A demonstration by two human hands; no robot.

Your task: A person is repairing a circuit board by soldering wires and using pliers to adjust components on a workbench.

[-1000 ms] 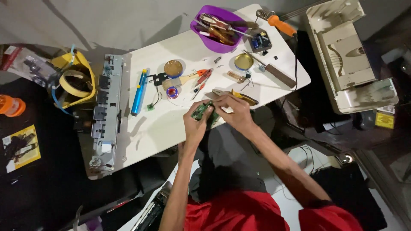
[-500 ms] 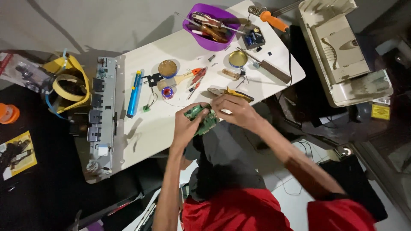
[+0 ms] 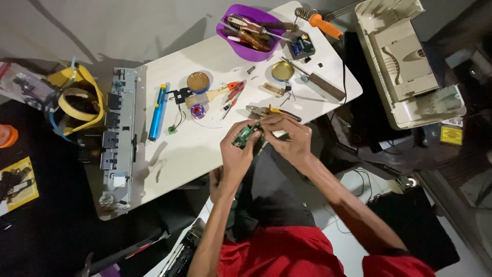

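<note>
A small green circuit board (image 3: 244, 135) is held between both hands at the near edge of the white table (image 3: 215, 61), just above the person's lap. The left hand (image 3: 234, 156) is closed around the board's lower side, fingers curled under it. The right hand (image 3: 289, 139) is closed over the board's upper right end, fingertips pinched on it; what exactly is pinched cannot be told, too small. Both arms come up from the bottom of the view, red sleeves seen.

Just beyond the hands, yellow-handled pliers (image 3: 271, 111) are laid flat on the table, near the right hand but apart from it. Further back, a small red-handled cutter (image 3: 233, 92) and a spool of solder (image 3: 198, 111) are seen, with a round brass tin (image 3: 198, 81) beside them. A blue desoldering pump (image 3: 157, 112) is laid lengthwise toward the table's left side. A long grey metal chassis (image 3: 117, 136) is set along the left edge of the table. A second open tin (image 3: 282, 71) and a wooden-handled tool (image 3: 322, 85) are placed to the right. A purple bowl (image 3: 251, 49) filled with screwdrivers is set at the far edge, and an orange-handled soldering iron (image 3: 324, 24) is laid at the far right corner. A beige plastic housing (image 3: 405, 61) is lying off the table, right. A yellow tape roll (image 3: 77, 97) is seen left of the chassis.
</note>
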